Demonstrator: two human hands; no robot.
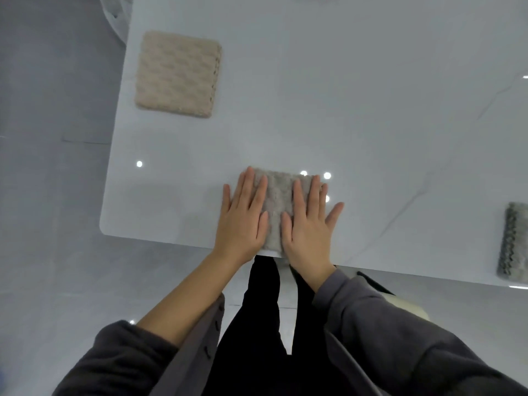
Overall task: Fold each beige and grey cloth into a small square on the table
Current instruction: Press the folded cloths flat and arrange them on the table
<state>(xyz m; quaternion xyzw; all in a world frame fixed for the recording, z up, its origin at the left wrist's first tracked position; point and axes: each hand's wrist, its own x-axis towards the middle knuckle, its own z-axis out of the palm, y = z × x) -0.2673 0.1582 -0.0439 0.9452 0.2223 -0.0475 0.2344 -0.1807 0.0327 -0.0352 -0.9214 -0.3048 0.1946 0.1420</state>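
Cloth (278, 207) lies flat under both hands, right at the near edge of the table (343, 95). It is a soft, fluffy, grey-beige one, folded small. The left hand (243, 221) covers its left side and the right hand (308, 227) covers its right side. A strip of cloth shows between the two thumbs, which are close but do not touch.

All the fingers are straight and pushing down. They pinch nothing. On each hand the little finger is spread out and sits off the cloth, on the bare table. The far edge of the cloth peeks out just past the fingertips, and the near edge is under the heels of the palms. It looks a bit longer the way the fingers point than across them, but the hands hide its sides, so I cannot be sure.

I think she is pressing the fold flat, and this one is nearly done. Both hands are on it, so neither is closer.

A beige cloth (177, 74) sits well beyond the left fingertips and off to their left, already a neat square. The left hand is nearer to it. A grey cloth (514, 241) lies far out to the right of the right little finger, near the same table edge. It runs long the way the fingers point, and the right hand is nearer. The picture cuts part of it off.
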